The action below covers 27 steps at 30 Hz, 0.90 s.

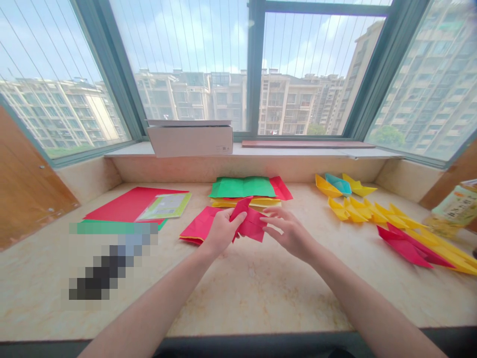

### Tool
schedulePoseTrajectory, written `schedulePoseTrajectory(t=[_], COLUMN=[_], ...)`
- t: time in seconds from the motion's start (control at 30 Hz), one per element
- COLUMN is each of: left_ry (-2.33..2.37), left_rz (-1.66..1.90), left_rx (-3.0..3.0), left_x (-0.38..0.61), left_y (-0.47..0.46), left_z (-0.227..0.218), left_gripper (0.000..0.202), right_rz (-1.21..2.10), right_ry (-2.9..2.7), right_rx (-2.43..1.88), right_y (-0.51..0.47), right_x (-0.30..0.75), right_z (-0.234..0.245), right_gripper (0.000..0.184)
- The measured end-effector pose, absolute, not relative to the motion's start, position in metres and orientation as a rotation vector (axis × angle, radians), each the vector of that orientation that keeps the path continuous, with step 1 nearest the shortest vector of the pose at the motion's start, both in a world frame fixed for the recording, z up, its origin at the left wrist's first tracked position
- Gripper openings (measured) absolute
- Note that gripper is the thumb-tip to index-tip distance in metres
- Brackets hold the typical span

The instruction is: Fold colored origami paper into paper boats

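My left hand (222, 231) is closed on a partly folded sheet of red paper (253, 224), its thumb pressed on the front near an upright flap. At the paper's right edge is my right hand (288, 233), fingers apart; I cannot tell whether the fingertips touch it. Just left of and behind the left hand lies a folded red sheet (199, 222) with a yellow edge under it. Behind the held paper are creased green paper (242, 187), folded yellow paper (219, 203) and another red piece (282, 188).
Folded paper boats, several yellow (350, 210), one blue (338, 184) and one red (413, 246), stand on the right near a plastic bottle (458, 209). Red sheets (130, 205) and a clear packet (166, 205) lie left, beside a pixelated patch. A white box (190, 140) sits on the sill.
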<state>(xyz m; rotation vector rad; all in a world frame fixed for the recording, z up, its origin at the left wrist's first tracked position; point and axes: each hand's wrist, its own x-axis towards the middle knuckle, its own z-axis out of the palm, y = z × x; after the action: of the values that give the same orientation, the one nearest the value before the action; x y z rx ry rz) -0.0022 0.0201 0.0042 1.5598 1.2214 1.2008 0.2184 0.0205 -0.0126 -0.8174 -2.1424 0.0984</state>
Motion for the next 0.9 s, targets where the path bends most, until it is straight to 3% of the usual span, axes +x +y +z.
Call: schedulePoseTrajectory(t=[0.27, 0.9], left_ry=[1.214, 1.083], left_rz=[1.14, 1.001], left_rx=[1.72, 2.086], left_x=[0.0, 0.008], left_y=[0.016, 0.004], left_z=[0.005, 0.001], left_gripper=[0.033, 0.022], right_rz=[0.124, 0.299], right_ry=[-2.029, -1.891], right_rx=[-0.874, -1.044], right_y=[0.019, 0.021], right_x=[0.215, 0.213], right_z=[-0.01, -0.016], right_gripper=[0.011, 0.019])
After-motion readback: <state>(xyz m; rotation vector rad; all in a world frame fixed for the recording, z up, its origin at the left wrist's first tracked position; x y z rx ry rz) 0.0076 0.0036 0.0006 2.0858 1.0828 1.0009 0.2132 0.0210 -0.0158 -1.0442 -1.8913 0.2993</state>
